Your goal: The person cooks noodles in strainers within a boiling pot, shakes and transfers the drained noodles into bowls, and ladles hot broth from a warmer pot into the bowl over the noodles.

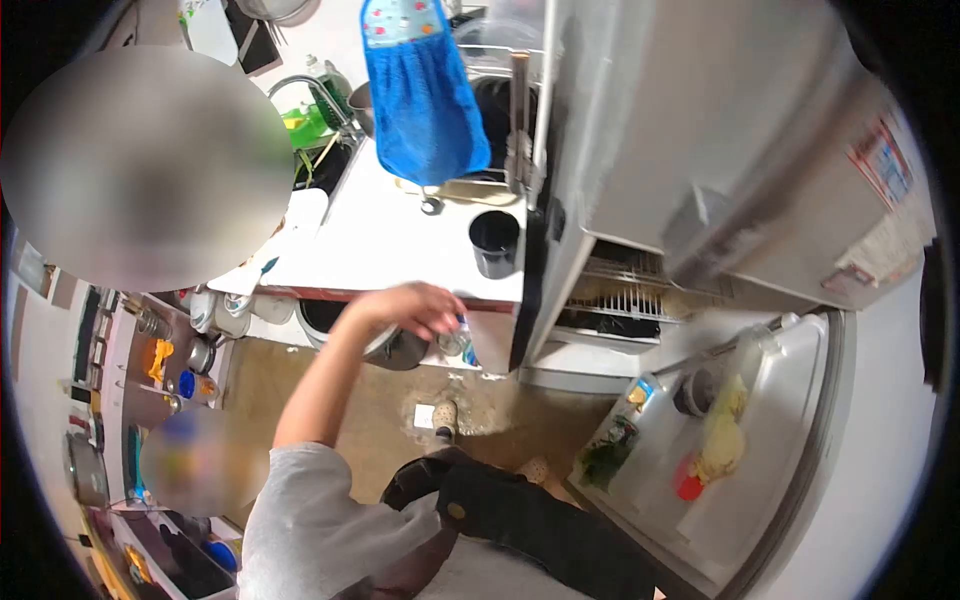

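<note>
My left hand (415,308) is stretched over the front edge of the white counter (400,245), palm down, its fingers loosely bent and apart. Just below its fingertips is a clear container with a blue label (466,345); no grip on it shows. Dark pots (398,350) sit under the counter edge, partly behind my wrist. A black cup (495,243) stands on the counter beyond the hand. My right hand is not in view.
On the right, the fridge (640,130) has its lower door (770,470) open, with food on the door shelves. A blue towel (425,110) hangs near the dish rack (500,50). The sink tap (320,85) is at upper left; shelves (120,370) line the left side.
</note>
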{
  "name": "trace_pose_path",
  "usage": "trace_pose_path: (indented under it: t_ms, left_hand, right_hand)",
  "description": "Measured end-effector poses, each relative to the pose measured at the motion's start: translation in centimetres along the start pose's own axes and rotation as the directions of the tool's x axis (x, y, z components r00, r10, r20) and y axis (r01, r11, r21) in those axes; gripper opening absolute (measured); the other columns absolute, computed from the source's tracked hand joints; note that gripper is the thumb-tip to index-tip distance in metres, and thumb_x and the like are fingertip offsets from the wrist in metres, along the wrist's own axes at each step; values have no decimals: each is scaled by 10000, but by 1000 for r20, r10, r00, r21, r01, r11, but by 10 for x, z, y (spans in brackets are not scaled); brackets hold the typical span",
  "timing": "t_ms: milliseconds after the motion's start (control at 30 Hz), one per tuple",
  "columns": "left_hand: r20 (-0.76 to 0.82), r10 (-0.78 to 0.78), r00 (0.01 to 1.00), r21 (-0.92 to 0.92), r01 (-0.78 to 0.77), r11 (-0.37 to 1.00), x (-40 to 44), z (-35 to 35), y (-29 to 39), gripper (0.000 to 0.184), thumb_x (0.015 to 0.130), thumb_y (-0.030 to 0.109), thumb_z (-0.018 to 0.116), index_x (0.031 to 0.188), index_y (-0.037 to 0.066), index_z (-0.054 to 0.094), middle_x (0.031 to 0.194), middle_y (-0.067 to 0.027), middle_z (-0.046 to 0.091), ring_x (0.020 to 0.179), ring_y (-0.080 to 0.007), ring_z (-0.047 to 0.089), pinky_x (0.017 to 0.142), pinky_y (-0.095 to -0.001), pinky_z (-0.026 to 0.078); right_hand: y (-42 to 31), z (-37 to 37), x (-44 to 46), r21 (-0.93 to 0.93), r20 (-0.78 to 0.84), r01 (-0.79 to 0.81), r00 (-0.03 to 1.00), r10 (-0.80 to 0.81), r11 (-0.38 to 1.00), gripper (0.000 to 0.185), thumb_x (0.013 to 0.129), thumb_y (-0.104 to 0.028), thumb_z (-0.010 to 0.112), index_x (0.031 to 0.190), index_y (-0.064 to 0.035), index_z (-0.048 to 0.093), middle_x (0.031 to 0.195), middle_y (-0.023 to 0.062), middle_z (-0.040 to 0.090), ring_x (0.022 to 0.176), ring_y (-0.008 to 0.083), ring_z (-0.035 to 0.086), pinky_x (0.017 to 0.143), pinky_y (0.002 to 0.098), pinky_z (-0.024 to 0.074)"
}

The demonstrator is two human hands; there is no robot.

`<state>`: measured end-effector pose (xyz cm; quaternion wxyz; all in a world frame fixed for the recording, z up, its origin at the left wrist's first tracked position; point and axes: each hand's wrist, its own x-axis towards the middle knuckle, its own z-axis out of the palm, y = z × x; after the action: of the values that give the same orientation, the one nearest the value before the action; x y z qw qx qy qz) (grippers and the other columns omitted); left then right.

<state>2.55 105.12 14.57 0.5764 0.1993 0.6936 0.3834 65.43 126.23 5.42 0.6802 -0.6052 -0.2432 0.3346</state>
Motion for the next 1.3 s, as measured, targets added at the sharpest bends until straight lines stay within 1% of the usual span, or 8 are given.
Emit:
trace_pose_path:
  t_ms: [133, 267, 467, 533, 800, 1100, 1167, 1300]
  left_hand:
    - [-683, 324, 655, 62, -390, 919, 5, -154, 12, 586, 757, 227, 638, 1293, 130, 423, 1154, -148, 531, 1009, -258, 532, 838, -414, 451]
    - [-594, 800, 82, 804, 111, 585, 69, -271, 40, 874, 632, 220, 777, 1367, 192, 305, 1358, -284, 239, 1235, -441, 287, 992, -511, 308]
    - [-432, 844, 318, 854, 445, 270, 143, -384, 83, 808, 546, 411, 805, 1275, 282, 482, 1406, -177, 313, 1326, -319, 244, 974, -662, 117]
    - [-237, 867, 438, 959, 246, 138, 191, -474, 76, 541, 613, 366, 786, 1071, 123, 629, 1105, -201, 595, 1053, -297, 566, 833, -491, 436]
    - [-366, 838, 405, 930, 139, 340, 117, -403, 79, 435, 707, 419, 688, 872, 16, 662, 891, -235, 622, 841, -440, 568, 736, -470, 452]
    - [-593, 522, 613, 704, 79, 706, -67, -334, 55, 440, 707, 389, 771, 581, 34, 542, 448, 16, 397, 394, -69, 356, 326, -261, 252]
    - [-598, 525, 606, 727, 134, 673, -125, -292, 53, 389, 719, 322, 769, 582, 27, 556, 447, 20, 401, 399, -57, 343, 346, -242, 254]
    - [-625, 502, 598, 751, 285, 595, -218, -142, 60, 172, 699, 158, 733, 684, 8, 652, 484, 28, 438, 453, -51, 362, 410, -236, 267]
  right_hand:
    - [-8, 8, -28, 26, -121, 18, 993, -15, 1000, 483, 900, -369, 458, 1288, -82, 441, 1340, 133, 403, 1154, 294, 440, 952, 390, 384]
    - [-24, -20, -61, 74, -278, -22, 960, 42, 997, 485, 902, -375, 453, 1292, -86, 440, 1351, 133, 396, 1161, 297, 436, 958, 393, 381]
    - [-18, -113, -120, -82, -32, -79, 997, 76, 994, 569, 884, -477, 464, 1345, -155, 384, 1367, 96, 366, 1226, 266, 385, 1003, 389, 346]
    - [-21, -135, -145, -136, 56, -93, 993, 101, 986, 617, 877, -504, 477, 1364, -138, 374, 1422, 109, 316, 1280, 286, 327, 1055, 411, 274]
    - [-30, -100, -170, -49, -72, -55, 996, 51, 997, 523, 884, -363, 543, 1301, -75, 415, 1304, 84, 479, 1171, 254, 453, 963, 400, 377]
    - [-59, -11, -98, 65, -332, 530, 810, -482, 846, 240, 840, -117, 492, 1067, -37, 491, 1146, 106, 477, 1059, 233, 478, 880, 375, 394]
    - [-44, -32, -80, -657, -90, 633, 472, -877, 409, 241, 851, -125, 465, 1071, -26, 476, 1172, 121, 463, 1074, 237, 470, 883, 382, 393]
    - [-53, -15, -90, -104, -251, 706, 663, -706, 700, 301, 818, -135, 502, 1081, 11, 479, 1148, 130, 480, 1041, 252, 510, 887, 352, 412]
